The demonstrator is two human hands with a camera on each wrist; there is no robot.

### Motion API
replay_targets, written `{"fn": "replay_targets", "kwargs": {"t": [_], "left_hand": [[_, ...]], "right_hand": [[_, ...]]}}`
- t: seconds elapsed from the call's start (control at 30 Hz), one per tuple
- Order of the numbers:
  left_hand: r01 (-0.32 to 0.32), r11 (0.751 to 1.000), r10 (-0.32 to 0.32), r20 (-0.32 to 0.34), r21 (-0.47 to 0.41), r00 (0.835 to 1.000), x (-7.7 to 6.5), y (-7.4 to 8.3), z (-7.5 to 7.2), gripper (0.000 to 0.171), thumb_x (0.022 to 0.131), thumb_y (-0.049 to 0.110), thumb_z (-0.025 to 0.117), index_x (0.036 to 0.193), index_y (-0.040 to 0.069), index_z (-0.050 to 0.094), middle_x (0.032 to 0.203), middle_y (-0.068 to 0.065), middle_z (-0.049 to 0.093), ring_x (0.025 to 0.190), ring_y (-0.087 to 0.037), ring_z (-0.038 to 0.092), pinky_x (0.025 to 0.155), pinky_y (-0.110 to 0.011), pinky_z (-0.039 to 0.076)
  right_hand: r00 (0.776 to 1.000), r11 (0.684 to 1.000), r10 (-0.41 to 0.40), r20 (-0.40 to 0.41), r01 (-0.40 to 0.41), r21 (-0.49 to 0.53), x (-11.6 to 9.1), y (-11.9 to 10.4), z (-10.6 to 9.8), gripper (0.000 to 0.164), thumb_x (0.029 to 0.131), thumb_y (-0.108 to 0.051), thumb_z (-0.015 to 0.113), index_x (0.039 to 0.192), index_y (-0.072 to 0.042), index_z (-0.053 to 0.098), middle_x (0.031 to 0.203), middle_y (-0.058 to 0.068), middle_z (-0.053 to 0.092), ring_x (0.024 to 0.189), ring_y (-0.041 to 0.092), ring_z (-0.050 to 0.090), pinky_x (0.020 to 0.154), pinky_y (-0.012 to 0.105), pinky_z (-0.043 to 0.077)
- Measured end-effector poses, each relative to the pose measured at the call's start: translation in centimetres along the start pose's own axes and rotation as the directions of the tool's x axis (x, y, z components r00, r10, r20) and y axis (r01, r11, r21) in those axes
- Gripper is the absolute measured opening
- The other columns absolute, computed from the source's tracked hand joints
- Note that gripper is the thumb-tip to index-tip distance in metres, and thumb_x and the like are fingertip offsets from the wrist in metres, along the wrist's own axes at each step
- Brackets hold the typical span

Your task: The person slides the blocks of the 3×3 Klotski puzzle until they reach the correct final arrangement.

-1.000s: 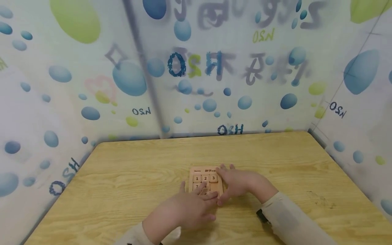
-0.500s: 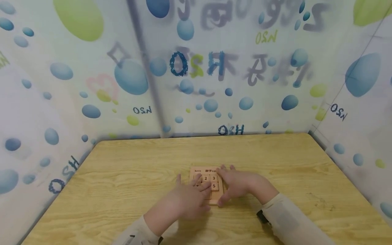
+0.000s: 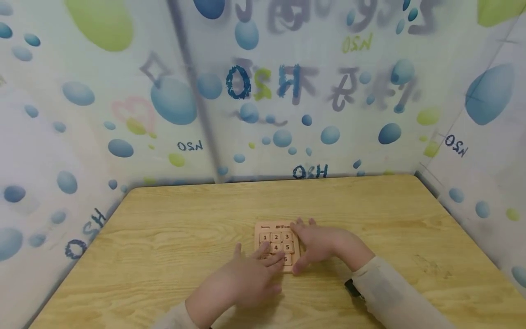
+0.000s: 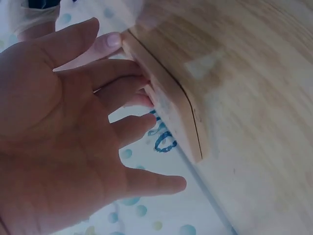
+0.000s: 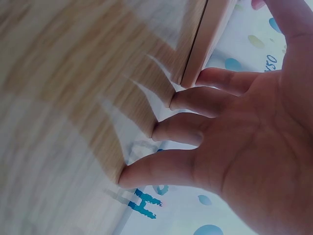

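A wooden number slide puzzle (image 3: 269,227) lies on the table. Its top row reads 1, 2, 3, with 4 and 5 showing in the row below. My left hand (image 3: 248,276) reaches over the near left part with spread, fairly straight fingers. Its fingertips touch the tiles beside the 6 tile (image 3: 286,259) and cover part of the lower rows. Along the right edge, my right hand (image 3: 320,244) holds the frame between thumb and index finger, at the near and far corners. In the right wrist view its other fingertips (image 5: 164,127) rest on the table.
The pale wood table (image 3: 176,219) extends on all sides of the puzzle. Behind its far edge stands a white wall (image 3: 263,155) printed with blue and green drops, and similar walls flank both sides.
The gap at the right of the middle row now holds the 5 tile, and 6 sits at lower right. My left fingers have shifted over the tiles; my right hand stays at the frame.
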State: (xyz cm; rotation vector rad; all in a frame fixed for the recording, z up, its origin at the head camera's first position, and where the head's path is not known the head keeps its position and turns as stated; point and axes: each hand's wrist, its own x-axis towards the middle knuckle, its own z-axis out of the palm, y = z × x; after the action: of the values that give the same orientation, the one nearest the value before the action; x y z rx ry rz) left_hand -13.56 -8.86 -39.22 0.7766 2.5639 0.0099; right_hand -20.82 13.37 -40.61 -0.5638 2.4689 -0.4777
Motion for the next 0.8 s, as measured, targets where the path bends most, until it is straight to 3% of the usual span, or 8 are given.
{"fn": "replay_targets", "kwargs": {"t": [0.2,0.37,0.5,0.8], "left_hand": [[-0.015,1.0,0.015,-0.004,-0.019,1.0,0.1,0.0,0.2,0.062,0.107,0.059,0.052,0.163,0.035,0.043,0.174,0.022,0.027,0.169,-0.025,0.015,0.12,-0.085,0.016],[0.079,0.997,-0.08,-0.043,-0.019,0.996,-1.7,-1.0,0.1,0.065,0.105,0.06,0.055,0.161,0.028,0.049,0.174,0.014,0.034,0.168,-0.032,0.018,0.118,-0.088,0.012],[0.137,0.99,-0.138,-0.036,-0.018,0.99,-2.7,-1.4,0.0,0.068,0.102,0.064,0.057,0.157,0.025,0.055,0.172,0.011,0.04,0.167,-0.033,0.021,0.117,-0.09,0.012],[0.077,0.997,-0.077,-0.016,-0.022,0.997,-1.5,-0.2,0.4,0.076,0.1,0.069,0.057,0.162,0.025,0.048,0.174,0.012,0.033,0.167,-0.03,0.021,0.119,-0.087,0.015]], "right_hand": [[1.0,1.0,0.005,0.005,-0.005,0.017,-0.1,0.3,0.5,0.125,0.081,-0.056,0.089,0.171,-0.006,0.018,0.179,0.022,0.008,0.164,0.053,0.006,0.132,0.065,0.017],[1.0,1.0,0.001,0.002,-0.001,0.009,0.2,0.0,0.4,0.125,0.079,-0.056,0.09,0.171,-0.007,0.019,0.179,0.02,0.009,0.164,0.052,0.007,0.133,0.064,0.016],[1.0,1.0,0.001,0.005,-0.001,0.001,0.3,-0.2,0.1,0.126,0.079,-0.055,0.09,0.171,-0.008,0.018,0.179,0.02,0.008,0.165,0.051,0.005,0.133,0.063,0.015],[1.0,1.0,0.004,-0.003,-0.004,0.001,0.0,0.0,0.0,0.126,0.079,-0.056,0.09,0.171,-0.007,0.019,0.179,0.02,0.009,0.164,0.052,0.007,0.133,0.063,0.015]]}}
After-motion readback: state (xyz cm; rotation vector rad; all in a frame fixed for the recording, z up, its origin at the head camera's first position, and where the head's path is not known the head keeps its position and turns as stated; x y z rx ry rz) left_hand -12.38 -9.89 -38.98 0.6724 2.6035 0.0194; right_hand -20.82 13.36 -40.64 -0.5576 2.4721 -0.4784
